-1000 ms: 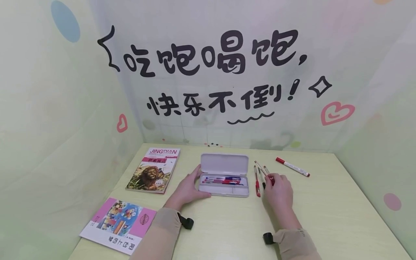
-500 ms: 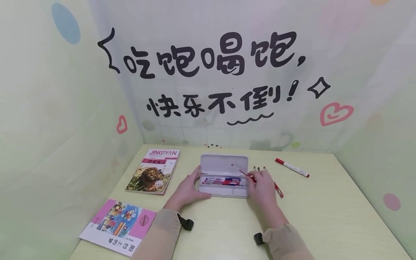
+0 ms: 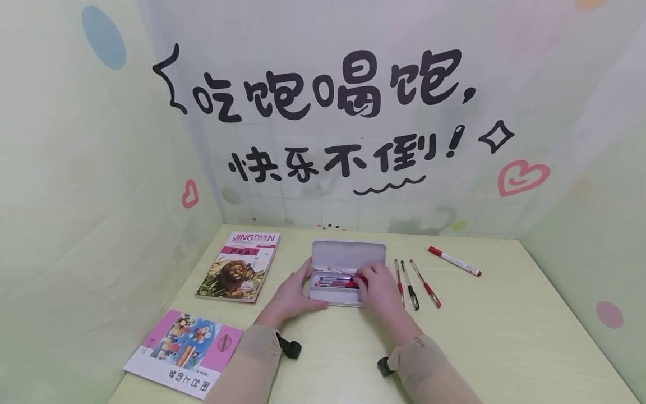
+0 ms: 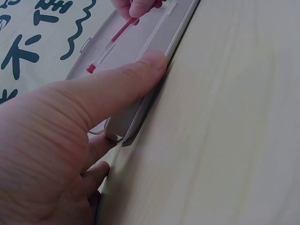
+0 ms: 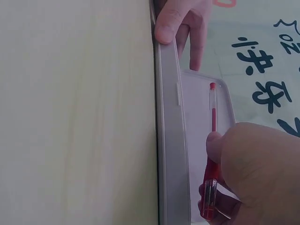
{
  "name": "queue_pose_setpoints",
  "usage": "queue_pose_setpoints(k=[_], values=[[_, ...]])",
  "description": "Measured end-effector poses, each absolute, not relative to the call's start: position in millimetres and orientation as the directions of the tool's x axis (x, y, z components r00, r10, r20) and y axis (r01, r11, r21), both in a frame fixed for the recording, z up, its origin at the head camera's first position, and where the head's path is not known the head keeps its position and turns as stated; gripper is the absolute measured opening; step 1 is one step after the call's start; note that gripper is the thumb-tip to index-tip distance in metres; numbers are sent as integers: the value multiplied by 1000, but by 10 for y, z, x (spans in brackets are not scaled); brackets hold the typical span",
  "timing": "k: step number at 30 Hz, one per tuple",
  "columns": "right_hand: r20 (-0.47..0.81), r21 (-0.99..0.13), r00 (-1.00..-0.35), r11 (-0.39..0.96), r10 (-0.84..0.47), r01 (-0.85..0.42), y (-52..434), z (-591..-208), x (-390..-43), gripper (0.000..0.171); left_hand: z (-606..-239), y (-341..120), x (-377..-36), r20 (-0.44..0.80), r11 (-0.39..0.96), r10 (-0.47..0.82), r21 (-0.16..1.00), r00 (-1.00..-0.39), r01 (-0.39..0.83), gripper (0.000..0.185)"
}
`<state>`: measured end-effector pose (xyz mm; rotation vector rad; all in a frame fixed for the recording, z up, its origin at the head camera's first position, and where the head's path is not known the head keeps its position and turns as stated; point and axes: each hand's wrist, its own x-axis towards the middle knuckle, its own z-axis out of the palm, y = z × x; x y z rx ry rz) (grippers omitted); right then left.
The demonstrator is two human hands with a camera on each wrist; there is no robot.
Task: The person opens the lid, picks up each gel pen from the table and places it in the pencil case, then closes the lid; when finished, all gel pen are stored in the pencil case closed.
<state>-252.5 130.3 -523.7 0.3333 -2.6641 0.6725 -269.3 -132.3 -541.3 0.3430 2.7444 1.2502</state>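
A white pencil case [image 3: 348,255] stands with its lid raised, and several pens [image 3: 333,281] lie in its rear compartment. My left hand [image 3: 289,297] grips the case's left end, thumb on the front edge and fingers round the side and back. Over the case, my right hand [image 3: 379,289] pinches a red pen [image 5: 212,173] between thumb and fingers. The pen's clear barrel points left across the case in the head view. Part of the case's right end is hidden by the right hand.
Right of the case lie two red pens [image 3: 426,285] with a black pen [image 3: 411,289] between them, and farther off a red-and-white marker [image 3: 454,261]. Two books, one with a lion cover [image 3: 239,269] and one pink and white [image 3: 184,350], lie left. A printed wall stands behind.
My right hand has picked the red pen from the group on the right and carried it left over the pencil case. The left hand has stayed on the case.
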Motion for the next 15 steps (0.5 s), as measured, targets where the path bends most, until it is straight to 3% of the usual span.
queue_pose_setpoints(k=[15], values=[[298, -361, -932, 880, -204, -308, 1168, -5213, -2518, 10, -5423, -1327, -2700, -1, 633, 246, 758, -969, 160, 140]])
